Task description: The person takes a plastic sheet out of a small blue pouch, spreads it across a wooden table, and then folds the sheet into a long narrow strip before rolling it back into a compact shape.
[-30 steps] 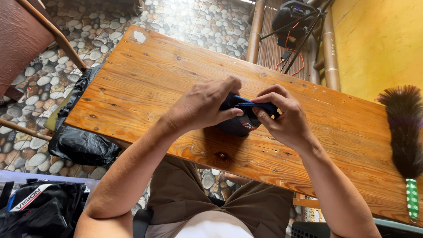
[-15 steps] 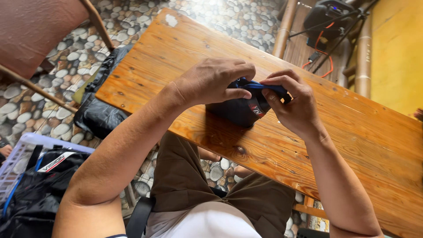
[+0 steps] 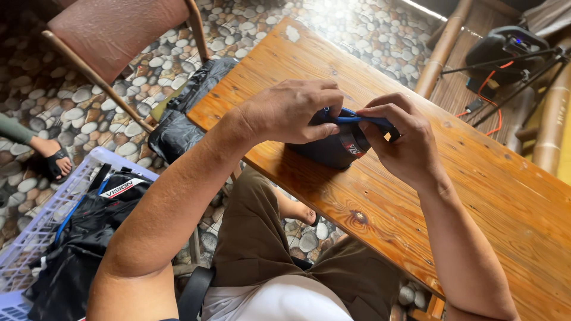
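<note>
dark pouch (image 3: 333,148) mostly hidden under both hands, plastic basket (image 3: 35,238) cut off at left edge

- Counter (image 3: 476,196): bare wood on the far side of the hands and toward its right end, open for passing.
- Dark pouch (image 3: 330,148) sits near the near edge, left hand (image 3: 291,113) and right hand (image 3: 401,139) closed over it, blocking that spot.
- Left of counter: black bag (image 3: 178,128) and chair (image 3: 119,35) crowd the floor.
- White basket (image 3: 41,232) of dark gear blocks lower left.
- Tripod (image 3: 517,71) stands beyond far edge.
</note>
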